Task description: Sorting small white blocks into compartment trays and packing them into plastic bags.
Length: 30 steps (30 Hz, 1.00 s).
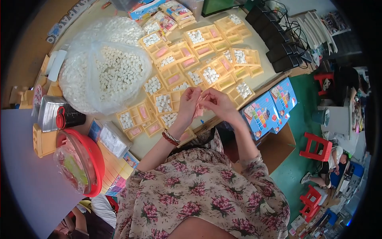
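1 red basin point(100, 167) stood at left. Next, 1 clear bag point(81, 67) of white pieces lay on the tabletop point(255, 42). Yellow trays point(175, 106) followed, many compartments holding white pieces or pink packets. Left hand point(190, 104): fingers curled nearly closed, pinching 1 pink wrapper point(198, 110) above the trays' near side. Right hand point(218, 102): thumb and fingertips pinched together on the same wrapper. Blue boxes point(260, 115) stood farthest right.

Centre: two hands point(188, 105). Upper middle: over ten yellow trays point(136, 118), overlapping. Left: one red basin point(98, 163), one black cup point(76, 118). Right: at least two blue boxes point(260, 114), three or more red stools point(323, 145).
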### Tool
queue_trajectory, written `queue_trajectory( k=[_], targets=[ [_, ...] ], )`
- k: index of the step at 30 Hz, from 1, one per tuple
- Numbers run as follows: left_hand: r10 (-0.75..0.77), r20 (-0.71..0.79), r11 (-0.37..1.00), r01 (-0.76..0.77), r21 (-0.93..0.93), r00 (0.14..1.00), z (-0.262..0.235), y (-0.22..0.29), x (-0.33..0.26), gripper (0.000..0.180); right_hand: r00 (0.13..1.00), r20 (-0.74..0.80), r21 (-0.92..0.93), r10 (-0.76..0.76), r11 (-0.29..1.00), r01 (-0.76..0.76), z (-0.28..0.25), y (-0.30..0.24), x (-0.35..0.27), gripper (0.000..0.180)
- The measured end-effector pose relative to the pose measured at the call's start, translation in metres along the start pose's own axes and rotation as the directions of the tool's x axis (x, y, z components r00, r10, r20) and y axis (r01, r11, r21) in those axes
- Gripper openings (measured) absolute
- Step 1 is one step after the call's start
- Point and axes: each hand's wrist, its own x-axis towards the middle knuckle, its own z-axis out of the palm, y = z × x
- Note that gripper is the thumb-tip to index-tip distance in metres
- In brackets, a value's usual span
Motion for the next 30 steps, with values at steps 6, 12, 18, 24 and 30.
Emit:
queue_trajectory(
  k=[6, 12, 18, 24, 30],
  targets=[
    [-0.007, 0.131, 1.000, 0.007, -0.003, 0.991, 0.001, -0.004, -0.006, 0.025, 0.991, -0.125, 0.182, 0.056, 0.983, -0.033, 0.010, 0.010, -0.017, 0.009],
    [-0.152, 0.161, 0.976, 0.173, -0.129, 0.975, 0.001, -0.001, -0.010, 0.021, 0.903, -0.429, -0.085, -0.025, 0.996, -0.013, -0.007, 0.035, -0.011, 0.008],
    [-0.103, 0.120, 0.987, 0.117, -0.112, 0.987, -0.009, -0.005, -0.012, 0.021, 0.816, -0.518, -0.380, -0.256, 0.924, 0.048, -0.016, 0.051, 0.002, 0.009],
    [0.014, 0.054, 0.999, -0.012, -0.044, 0.998, -0.006, -0.013, -0.011, 0.026, 0.848, -0.437, -0.461, -0.300, 0.884, 0.075, 0.001, 0.026, -0.008, 0.011],
    [0.293, 0.014, 0.885, -0.276, 0.374, 0.956, 0.004, -0.026, -0.005, 0.027, 0.984, -0.175, 0.170, -0.025, 0.984, 0.055, 0.022, 0.015, -0.026, 0.011]
  ],
)
